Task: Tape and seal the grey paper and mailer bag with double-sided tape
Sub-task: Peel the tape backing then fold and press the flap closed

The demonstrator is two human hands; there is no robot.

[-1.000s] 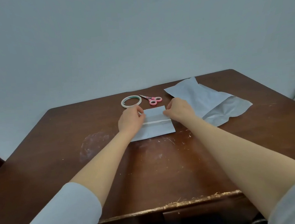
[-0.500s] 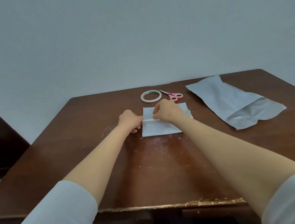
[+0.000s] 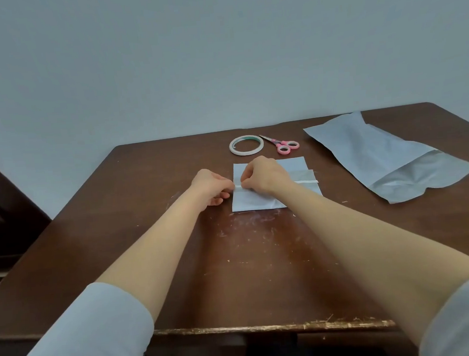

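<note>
Grey paper (image 3: pixel 297 167) lies flat at mid-table, folded, its near edge square to the viewer. A white tape strip (image 3: pixel 307 181) runs across it from side to side, its right end reaching just past the paper's right edge. Left hand (image 3: pixel 211 186) rests on the table (image 3: pixel 262 260) at the paper's left edge, fingers curled tight, thumb and forefinger meeting at the strip's left end. Whether they pinch the strip or only press it down cannot be told. Right hand (image 3: pixel 264 177) sits over the left half of the paper, knuckles up and fingers curled under, the tips closed narrowly on the strip just beside the left hand. The two hands are nearly touching. The right forearm crosses the paper's near right corner and hides it. Mailer bag (image 3: pixel 389 162) lies flat and creased, well apart to the right and near the table's right edge, with its open mouth towards the viewer. Tape roll (image 3: pixel 246 145) lies flat just beyond the paper. Pink-handled scissors (image 3: pixel 283 146) lie closed just beside the roll on its right, blades pointing left. Table surface is dark wood, scuffed and flecked white ahead of the paper, with a chipped near edge. Both forearms are bare below pale sleeves (image 3: pixel 99 329).
</note>
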